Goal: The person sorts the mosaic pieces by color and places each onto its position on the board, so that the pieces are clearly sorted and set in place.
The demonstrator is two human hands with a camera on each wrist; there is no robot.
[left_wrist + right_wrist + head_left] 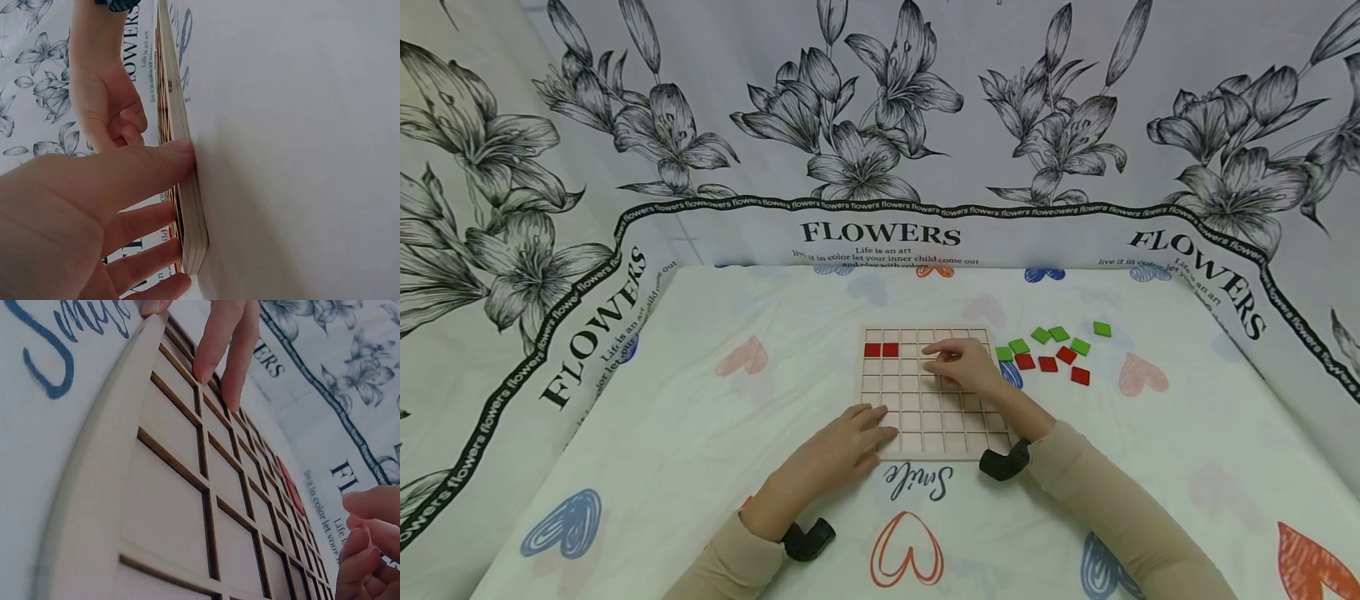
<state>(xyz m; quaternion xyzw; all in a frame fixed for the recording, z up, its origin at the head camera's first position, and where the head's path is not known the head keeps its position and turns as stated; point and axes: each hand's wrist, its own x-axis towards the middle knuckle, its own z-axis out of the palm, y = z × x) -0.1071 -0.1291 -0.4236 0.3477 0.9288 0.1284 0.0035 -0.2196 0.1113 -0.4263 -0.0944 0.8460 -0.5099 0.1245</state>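
Under the left fingers [871,422] the board [928,433] is pale, matt, unvarnished wood with thin layered edges, the tiles [881,350] beyond the right fingers [942,354] look smooth and matt, and the cloth [700,417] beneath is soft, printed, matt fabric.

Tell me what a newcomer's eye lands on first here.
The wooden grid board at the table's centre, with two red tiles in its second row at the left. The right hand rests over its middle, the left hand steadies its near-left corner. Loose green and red tiles lie to the board's right.
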